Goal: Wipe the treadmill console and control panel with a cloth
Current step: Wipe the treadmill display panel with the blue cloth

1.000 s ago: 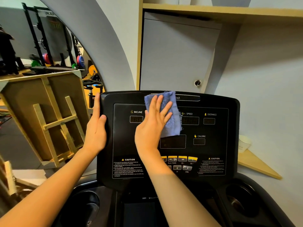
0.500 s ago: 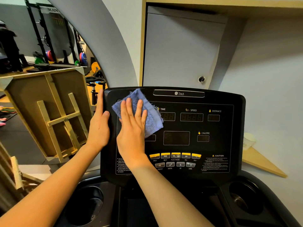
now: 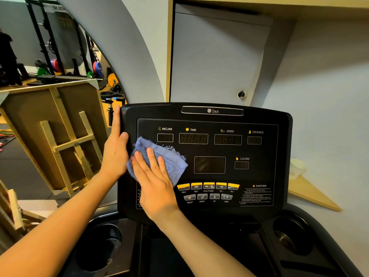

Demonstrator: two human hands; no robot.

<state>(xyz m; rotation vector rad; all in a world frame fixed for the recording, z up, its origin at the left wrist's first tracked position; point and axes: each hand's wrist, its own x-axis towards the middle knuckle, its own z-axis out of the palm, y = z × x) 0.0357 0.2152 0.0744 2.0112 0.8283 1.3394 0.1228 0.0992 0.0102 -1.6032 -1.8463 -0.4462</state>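
The black treadmill console fills the middle of the head view, with dark displays and a row of yellow buttons. A folded blue cloth lies flat on the left part of the control panel, below the INCLINE display. My right hand presses on the cloth with fingers spread, covering its lower half. My left hand grips the console's left edge, thumb on the front face, fingers up along the side.
Two round cup holders sit below the console. A wooden frame leans at the left. A grey cabinet door and a wall stand behind. A white cup rests on a wooden shelf at the right.
My right hand has slid the cloth from the top middle of the panel leftward and then down to the lower left. My left hand has stayed on the console's edge.
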